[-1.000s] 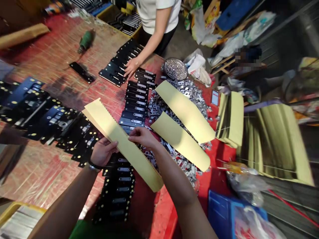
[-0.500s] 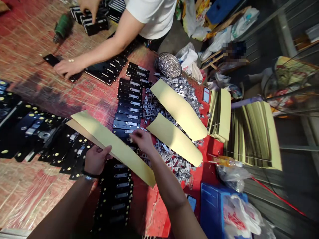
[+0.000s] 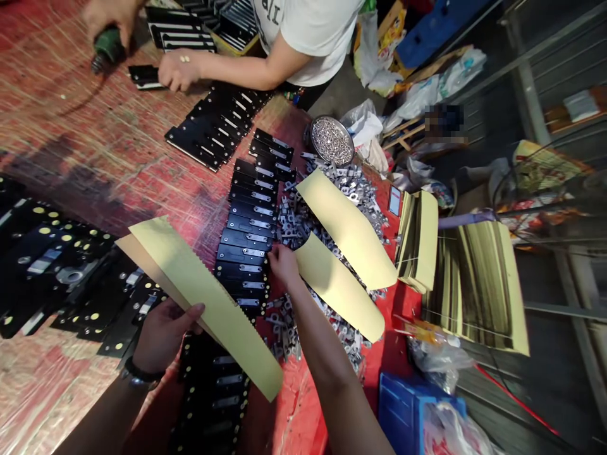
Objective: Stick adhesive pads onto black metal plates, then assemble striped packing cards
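In the head view, the table (image 3: 123, 170) shows its scratched red top at centre left, the widest room for moving, between the dark plates (image 3: 80, 278) at the left edge and the fanned plates (image 3: 213, 123) at upper centre. Towards the right, the table's edge runs down past the phone (image 3: 394, 200).

The paper (image 3: 208, 297) lies slantwise at lower centre, two layers showing at its upper end, one long edge toothed. The left hand (image 3: 164, 335) pinches it, thumb on top. The right hand (image 3: 283, 262) is by the right side of the plate row (image 3: 241, 253), fingers curled together; whether they grip anything, I cannot tell.

Two loose sheets (image 3: 348, 227) cover much of the metal parts (image 3: 284, 322), just right of that hand. There are one bowl (image 3: 332, 139) of small metal pieces, two bundles (image 3: 417, 240) at right, and one blue box (image 3: 403, 404) at lower right.

At upper left, a co-worker's one hand (image 3: 114, 19) is on the drill (image 3: 107, 47), the other (image 3: 179, 69) on black pieces (image 3: 145, 76).
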A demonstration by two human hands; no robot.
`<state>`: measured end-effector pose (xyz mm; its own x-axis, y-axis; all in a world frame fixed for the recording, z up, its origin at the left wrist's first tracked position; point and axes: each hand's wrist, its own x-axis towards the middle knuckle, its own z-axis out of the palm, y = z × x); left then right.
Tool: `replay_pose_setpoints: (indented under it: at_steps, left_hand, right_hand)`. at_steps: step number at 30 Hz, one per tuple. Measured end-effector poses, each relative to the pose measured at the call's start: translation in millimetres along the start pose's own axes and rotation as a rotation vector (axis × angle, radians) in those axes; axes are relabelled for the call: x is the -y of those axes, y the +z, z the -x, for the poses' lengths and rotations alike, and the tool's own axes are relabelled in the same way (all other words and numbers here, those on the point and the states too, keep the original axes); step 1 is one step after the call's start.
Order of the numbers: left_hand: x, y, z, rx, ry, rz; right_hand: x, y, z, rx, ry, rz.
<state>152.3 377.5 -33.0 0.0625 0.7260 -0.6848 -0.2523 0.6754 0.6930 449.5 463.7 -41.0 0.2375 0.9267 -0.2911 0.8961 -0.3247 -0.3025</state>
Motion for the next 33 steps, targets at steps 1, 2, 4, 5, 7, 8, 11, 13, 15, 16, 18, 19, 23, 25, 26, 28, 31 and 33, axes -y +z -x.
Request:
replay_pose_setpoints:
  at_steps: [1, 2, 4, 5, 7, 8, 11, 13, 15, 16, 18, 19, 23, 25, 26, 28, 31, 33]
  left_hand:
    - [0, -0.7, -1, -0.003, 0.003, -0.008]
    - [0, -1.3, -2, -0.003, 0.005, -0.016]
    - [2, -2.8, -3, -0.005, 0.011, -0.024]
    - [3, -3.6, -4, -0.004, 0.015, -0.027]
    - [6, -4.8, -5, 0.006, 0.02, -0.034]
    - [7, -4.8, -5, 0.006, 0.02, -0.036]
    - [6, -0.5, -4, -0.007, 0.001, -0.028]
    - [3, 5.4, -3, -0.018, -0.017, -0.021]
    - [-1, 11.6, -2, -0.011, -0.028, -0.034]
    - [-3, 14.1, -1, -0.009, -0.03, -0.041]
    - [-6, 17.1, -2, -0.006, -0.029, -0.045]
    - [-6, 17.5, -2, -0.007, -0.026, -0.045]
    - [-5, 13.9, -5, -0.016, -0.007, -0.04]
    - [-3, 10.9, -6, -0.002, 0.002, -0.043]
    - [-1, 9.5, -7, 0.005, 0.007, -0.048]
    - [1, 7.8, -8, 0.017, 0.01, -0.059]
    - [2, 8.2, -8, 0.009, 0.005, -0.068]
    - [1, 9.0, -7, 0.011, 0.007, -0.073]
  right_hand:
    - [-3, 2, -4, -0.015, -0.004, -0.049]
    - [-6, 4, -8, -0.038, -0.005, -0.097]
    - [-14, 6, -14, -0.115, 0.042, -0.21]
    - [-17, 6, -17, -0.152, 0.085, -0.29]
    - [-23, 5, -20, -0.184, 0.164, -0.492]
    - [-25, 4, -22, -0.171, 0.179, -0.599]
    - [-27, 1, -26, -0.105, 0.132, -0.832]
    - [-25, 3, -28, -0.086, 0.101, -0.88]
    - [-22, 6, -29, -0.086, 0.077, -0.837]
    - [-21, 8, -28, -0.095, 0.053, -0.782]
    - [-18, 12, -26, -0.128, -0.042, -0.617]
    - [-17, 13, -25, -0.15, -0.105, -0.521]
    - [-17, 15, -21, -0.207, -0.262, -0.268]
    - [-18, 13, -23, -0.247, -0.228, -0.286]
    - [-18, 11, -24, -0.266, -0.194, -0.317]
    - [-17, 7, -29, -0.266, -0.138, -0.365]
    - [-12, 0, -37, -0.196, -0.123, -0.296]
    - [-10, -5, -41, -0.18, -0.1, -0.245]
